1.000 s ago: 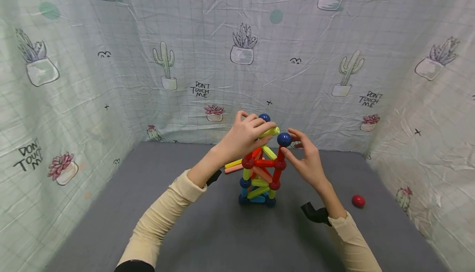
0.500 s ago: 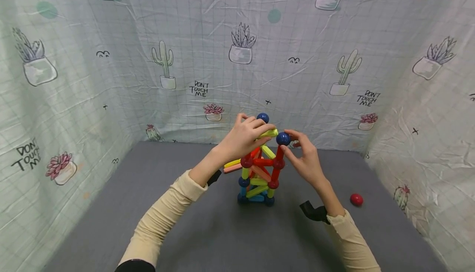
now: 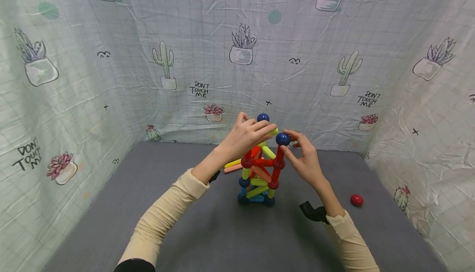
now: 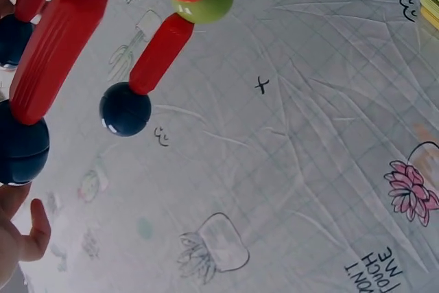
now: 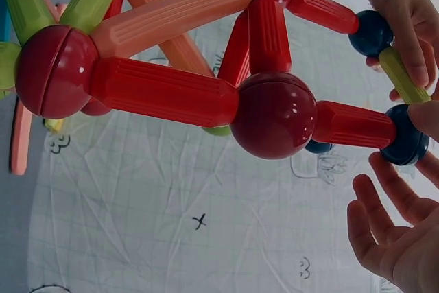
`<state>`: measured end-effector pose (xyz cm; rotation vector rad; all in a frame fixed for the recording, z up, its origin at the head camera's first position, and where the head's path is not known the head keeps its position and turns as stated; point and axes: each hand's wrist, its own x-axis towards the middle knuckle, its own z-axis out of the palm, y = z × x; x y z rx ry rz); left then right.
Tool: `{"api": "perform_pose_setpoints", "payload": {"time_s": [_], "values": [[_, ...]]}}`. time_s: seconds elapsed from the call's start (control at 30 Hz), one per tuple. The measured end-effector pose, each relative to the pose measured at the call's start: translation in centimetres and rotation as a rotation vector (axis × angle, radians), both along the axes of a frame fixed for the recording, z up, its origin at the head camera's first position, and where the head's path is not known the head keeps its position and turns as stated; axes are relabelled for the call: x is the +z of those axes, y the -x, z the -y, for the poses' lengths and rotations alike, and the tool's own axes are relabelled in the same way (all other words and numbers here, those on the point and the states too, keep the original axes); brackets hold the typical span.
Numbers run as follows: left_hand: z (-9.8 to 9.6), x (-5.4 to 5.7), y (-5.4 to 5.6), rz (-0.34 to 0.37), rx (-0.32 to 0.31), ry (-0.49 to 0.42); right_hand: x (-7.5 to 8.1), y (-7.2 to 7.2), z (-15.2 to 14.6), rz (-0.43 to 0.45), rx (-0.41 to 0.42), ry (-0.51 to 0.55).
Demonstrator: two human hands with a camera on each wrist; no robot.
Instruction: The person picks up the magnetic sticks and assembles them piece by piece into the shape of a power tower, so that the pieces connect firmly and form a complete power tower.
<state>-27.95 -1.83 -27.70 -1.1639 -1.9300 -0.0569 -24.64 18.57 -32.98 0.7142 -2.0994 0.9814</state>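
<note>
At the centre of the head view my left hand (image 3: 246, 137) arched over the top of the tower (image 3: 264, 162), its fingers clamped on a yellow-green rod (image 3: 275, 131). The rod lay under those fingers, one end poking out past the tips toward the right. At the upper right of the right wrist view it slanted from a far blue ball (image 5: 370, 33) down to a near blue ball (image 3: 283, 139); whether that lower end touched the near one, I couldn't tell.

My right hand (image 3: 307, 160), right of centre, pinched the near ball between thumb and forefinger, the forefinger on its right side and the thumb low against it; my other fingers stood apart in the right wrist view. That ball sat atop an upright red rod (image 3: 280, 152). Another blue ball (image 3: 263, 117) showed just above my left fingers.

Loose rods (image 3: 233, 166) lay left of the tower, and a red ball (image 3: 357, 200) rested at the lower right.
</note>
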Motion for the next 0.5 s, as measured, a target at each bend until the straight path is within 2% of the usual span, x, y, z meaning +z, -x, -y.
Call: {"api": "perform_pose_setpoints", "payload": {"time_s": [0.1,0.33,0.4,0.5], "values": [[-0.13,-0.06,0.15,-0.046,-0.012,-0.007,0.14,-0.03,-0.02,0.011,0.002,0.0],[-0.43,0.34,0.24,-0.093,-0.056,-0.008,0.17,0.08,-0.17,0.021,0.006,-0.015],[-0.42,0.54,0.37,-0.108,-0.099,-0.068,0.22,0.15,-0.16,0.023,0.008,-0.013],[0.29,0.88,0.9,-0.074,-0.16,-0.275,0.3,0.26,-0.1,0.02,0.007,-0.014]]}}
